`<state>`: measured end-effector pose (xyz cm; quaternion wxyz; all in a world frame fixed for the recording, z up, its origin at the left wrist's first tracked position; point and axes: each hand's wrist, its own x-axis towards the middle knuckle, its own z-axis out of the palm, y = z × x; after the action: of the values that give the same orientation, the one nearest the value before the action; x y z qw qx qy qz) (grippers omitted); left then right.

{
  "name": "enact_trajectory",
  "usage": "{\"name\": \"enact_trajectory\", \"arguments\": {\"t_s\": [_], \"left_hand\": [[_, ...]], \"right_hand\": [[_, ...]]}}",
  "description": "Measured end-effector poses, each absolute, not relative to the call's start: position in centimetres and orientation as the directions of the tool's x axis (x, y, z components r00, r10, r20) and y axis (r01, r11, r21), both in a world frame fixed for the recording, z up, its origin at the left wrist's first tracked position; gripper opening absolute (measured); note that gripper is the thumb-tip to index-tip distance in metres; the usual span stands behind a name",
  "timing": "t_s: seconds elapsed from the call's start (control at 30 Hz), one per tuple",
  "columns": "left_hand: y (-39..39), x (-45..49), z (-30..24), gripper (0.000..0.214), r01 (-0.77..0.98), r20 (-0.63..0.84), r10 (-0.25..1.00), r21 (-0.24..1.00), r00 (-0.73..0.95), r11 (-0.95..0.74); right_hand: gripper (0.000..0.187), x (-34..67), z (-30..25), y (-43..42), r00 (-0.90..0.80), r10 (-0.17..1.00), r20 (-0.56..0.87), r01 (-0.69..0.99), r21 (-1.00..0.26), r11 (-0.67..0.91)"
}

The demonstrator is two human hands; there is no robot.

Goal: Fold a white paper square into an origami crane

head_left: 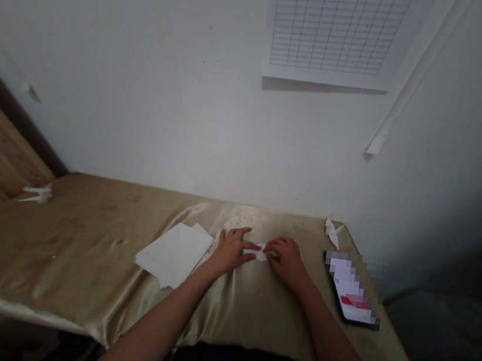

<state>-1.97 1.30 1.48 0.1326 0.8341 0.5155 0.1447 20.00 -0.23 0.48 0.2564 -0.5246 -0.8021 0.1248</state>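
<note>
A small folded piece of white paper (pixel 262 255) lies between my hands on the gold cloth. My left hand (pixel 230 252) has its thumb and index finger at the paper's left end, with the other fingers stretched away from it. From the other side, my right hand (pixel 287 260) grips the paper with bent fingers held close together. The hands partly cover the paper, so its exact folds cannot be made out. Beside my left forearm is a loose stack of white paper sheets (pixel 175 252), some turned askew.
A folded paper bird (pixel 332 234) sits at the table's back right corner, near a phone (pixel 353 293) with a lit, blurred screen. Another white folded paper shape (pixel 40 194) is at the far left. Wrinkled gold satin (pixel 83 231) covers the table, which meets a white wall (pixel 166 105).
</note>
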Motion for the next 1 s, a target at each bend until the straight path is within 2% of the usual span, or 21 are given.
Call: {"name": "enact_trajectory", "arguments": {"t_s": [0.23,0.4,1.0], "left_hand": [[1.41,-1.75,1.14,0.033,0.791,0.165,0.876,0.378,0.453,-0.481],[1.72,-1.65,0.93,0.033,0.795,0.112,0.9,0.431,0.421,-0.426],[1.9,-1.57,0.74,0.02,0.803,0.128,0.907,0.428,0.4,-0.415]], "right_hand": [[0.018,20.25,0.36,-0.37,-0.343,0.899,0.271,0.758,-0.485,0.435],[0.018,20.2,0.33,-0.36,-0.333,0.908,0.255,0.762,-0.494,0.418],[0.011,20.15,0.31,-0.4,-0.331,0.899,0.285,0.764,-0.479,0.433]]}}
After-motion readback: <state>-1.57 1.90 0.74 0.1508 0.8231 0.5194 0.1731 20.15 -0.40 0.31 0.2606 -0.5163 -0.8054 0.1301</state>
